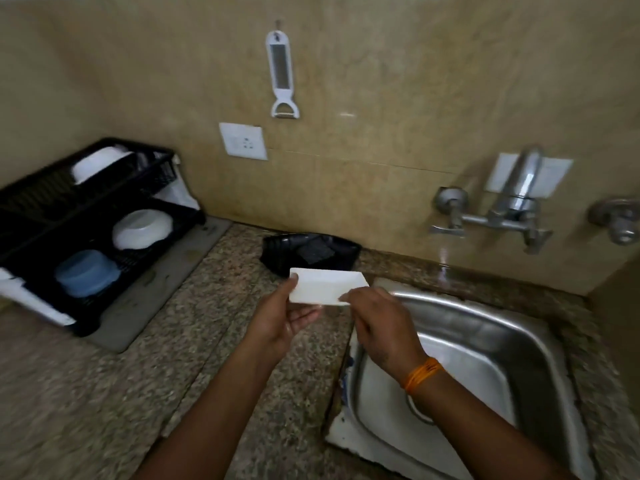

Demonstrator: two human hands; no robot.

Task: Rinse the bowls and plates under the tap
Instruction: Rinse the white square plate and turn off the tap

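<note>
At frame centre my left hand [289, 315] and right hand [375, 322] pinch a white rectangular dish [325, 285]; wet, it may slip onto the desk [214, 306].

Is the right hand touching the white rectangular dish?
Touching. The head view shows the right hand pinching the white dish at its right end.

text: none legible | labels: none | brands: none | numbers: none | signs: none
</note>
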